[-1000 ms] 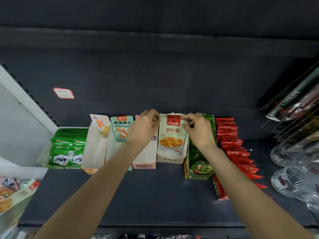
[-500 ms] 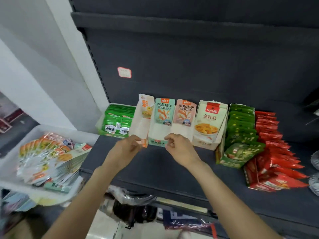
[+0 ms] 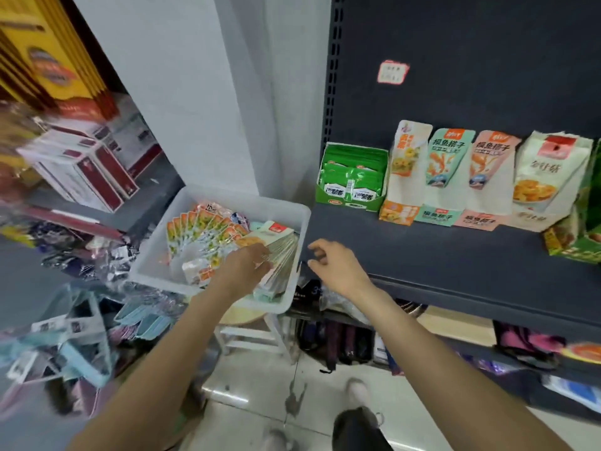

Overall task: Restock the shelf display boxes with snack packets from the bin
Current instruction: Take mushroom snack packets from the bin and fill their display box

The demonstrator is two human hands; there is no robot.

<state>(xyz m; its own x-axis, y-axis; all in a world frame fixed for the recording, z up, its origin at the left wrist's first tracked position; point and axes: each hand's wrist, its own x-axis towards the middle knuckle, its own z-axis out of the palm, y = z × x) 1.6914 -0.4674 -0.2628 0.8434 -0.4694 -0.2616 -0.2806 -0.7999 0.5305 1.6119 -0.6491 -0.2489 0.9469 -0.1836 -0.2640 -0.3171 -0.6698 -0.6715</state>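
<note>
Left hand (image 3: 245, 266) reaching into the white bin (image 3: 153, 249), fingers on a fanned stack of snack packets (image 3: 276, 252), grip unclear, right hand (image 3: 335, 265) loosely curled, empty, at the shelf's (image 3: 422, 255) front left corner

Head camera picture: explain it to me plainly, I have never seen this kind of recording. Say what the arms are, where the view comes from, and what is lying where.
There is no machine here. A person wears a camera on the head, so you look down along their own two bare arms. The left hand reaches into a white plastic bin of snack packets and lies on a stack of beige packets; whether it already grips them is unclear. The right hand hovers with loosely curled fingers, holding nothing, over the front edge of the dark shelf. On that shelf stands a row of display boxes: a green box full of packets, then several taller, mostly empty ones waiting for refills.
</note>
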